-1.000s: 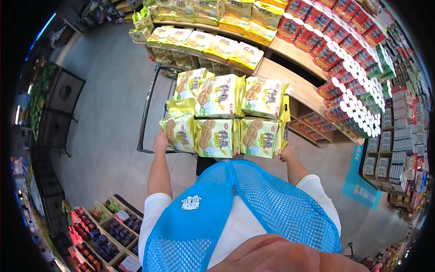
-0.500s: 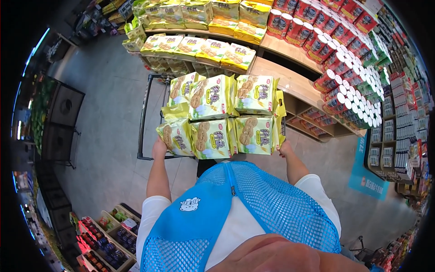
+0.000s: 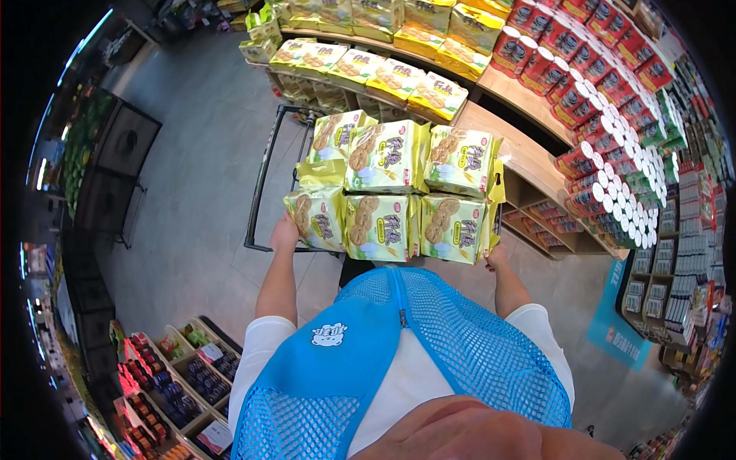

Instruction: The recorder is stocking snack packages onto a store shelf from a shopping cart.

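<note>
Two rows of yellow-green biscuit packs (image 3: 386, 157) are piled high in front of me, over a black-framed cart (image 3: 261, 188). My left hand (image 3: 284, 234) is closed at the lower left of the pile, against a lower pack (image 3: 313, 217). My right hand (image 3: 495, 256) is closed at the lower right edge, beside another pack (image 3: 448, 228). Both hands' fingertips are partly hidden, so I cannot make out whether they grip packs or the cart. The pile covers much of the cart.
A wooden shelf (image 3: 506, 123) ahead holds similar packs (image 3: 395, 77) and red cans (image 3: 563, 92). A black display stand (image 3: 115, 161) stands left. A bin display (image 3: 176, 383) is behind at lower left, another shelf (image 3: 655, 276) at right. Grey floor (image 3: 184, 192) lies between.
The pile, cart and both hands sit slightly higher and further right in the view than before, with the surroundings shifting similarly. The grips look the same.
</note>
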Motion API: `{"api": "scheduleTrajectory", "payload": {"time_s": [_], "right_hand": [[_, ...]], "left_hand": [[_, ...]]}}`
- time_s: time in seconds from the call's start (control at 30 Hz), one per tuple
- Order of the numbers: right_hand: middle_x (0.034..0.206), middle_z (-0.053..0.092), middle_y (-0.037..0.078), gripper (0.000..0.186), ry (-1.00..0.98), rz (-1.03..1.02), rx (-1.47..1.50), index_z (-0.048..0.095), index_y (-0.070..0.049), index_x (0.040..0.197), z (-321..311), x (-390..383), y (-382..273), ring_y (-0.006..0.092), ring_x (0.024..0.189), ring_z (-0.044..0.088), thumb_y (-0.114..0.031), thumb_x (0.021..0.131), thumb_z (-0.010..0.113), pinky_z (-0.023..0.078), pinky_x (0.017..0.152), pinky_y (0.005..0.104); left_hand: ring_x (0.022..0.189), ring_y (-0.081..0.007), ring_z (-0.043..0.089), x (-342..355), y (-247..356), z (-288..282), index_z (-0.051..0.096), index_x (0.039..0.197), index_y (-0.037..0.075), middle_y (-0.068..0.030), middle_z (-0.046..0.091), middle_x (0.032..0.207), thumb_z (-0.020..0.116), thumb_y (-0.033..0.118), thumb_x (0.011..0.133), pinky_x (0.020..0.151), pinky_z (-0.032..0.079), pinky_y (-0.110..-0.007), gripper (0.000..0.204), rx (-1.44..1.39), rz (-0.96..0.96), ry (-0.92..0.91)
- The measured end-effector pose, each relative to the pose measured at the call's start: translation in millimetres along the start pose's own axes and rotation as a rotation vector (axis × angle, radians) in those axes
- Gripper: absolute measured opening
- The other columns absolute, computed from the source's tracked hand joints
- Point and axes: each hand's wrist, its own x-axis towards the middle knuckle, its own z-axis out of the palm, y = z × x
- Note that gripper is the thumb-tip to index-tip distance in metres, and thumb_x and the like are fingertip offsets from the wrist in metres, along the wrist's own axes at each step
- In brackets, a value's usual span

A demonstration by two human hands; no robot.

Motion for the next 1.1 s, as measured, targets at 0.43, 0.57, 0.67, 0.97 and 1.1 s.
{"api": "scheduleTrajectory", "payload": {"time_s": [0.43,0.57,0.67,0.97,1.1], "right_hand": [[0.083,0.067,0.021,0.032,-0.077,-0.014,0.006,0.05,0.002,0.115,-15.0,-1.4,-4.5,0.0323,0.059,0.068,-0.02,0.095,0.061,0.05,0.047,0.0423],[0.087,0.068,0.022,0.035,-0.083,0.014,0.004,0.047,0.002,0.118,-10.2,11.1,10.6,0.033,0.061,0.069,-0.021,0.095,0.06,0.051,0.047,0.0427],[0.091,0.068,0.022,0.038,-0.054,0.025,-0.018,0.043,0.0,0.122,-3.7,20.2,21.7,0.0332,0.061,0.068,-0.022,0.096,0.059,0.053,0.048,0.0433],[0.09,0.067,0.021,0.036,-0.174,0.006,0.053,0.049,0.001,0.122,-15.5,-2.8,15.2,0.0327,0.061,0.068,-0.024,0.097,0.057,0.054,0.05,0.0437],[0.086,0.067,0.019,0.031,-0.132,0.014,0.008,0.056,0.002,0.117,-5.1,-17.5,15.7,0.0321,0.059,0.068,-0.021,0.097,0.058,0.054,0.05,0.0438]], "left_hand": [[0.123,-0.0402,0.062,-15.1,-3.7,6.1,0.069,0.126,0.007,-0.0211,0.068,0.128,0.016,0.05,0.108,0.103,0.049,-0.052,0.071,-0.043,0.022,0.04],[0.121,-0.04,0.063,-26.4,-3.4,1.4,0.07,0.125,0.007,-0.0205,0.068,0.127,0.018,0.049,0.108,0.102,0.049,-0.052,0.069,-0.032,-0.017,0.035],[0.121,-0.0398,0.063,-30.3,-4.1,1.8,0.07,0.124,0.008,-0.0189,0.068,0.127,0.018,0.049,0.108,0.101,0.05,-0.052,0.068,-0.032,-0.019,0.051],[0.118,-0.0382,0.065,-18.1,11.8,-4.7,0.07,0.123,0.009,-0.018,0.07,0.124,0.018,0.048,0.108,0.1,0.051,-0.051,0.067,0.024,-0.007,0.026],[0.117,-0.0379,0.066,-8.4,17.3,-12.5,0.071,0.122,0.01,-0.0186,0.071,0.122,0.02,0.047,0.108,0.099,0.051,-0.051,0.065,0.029,-0.005,0.016]]}}
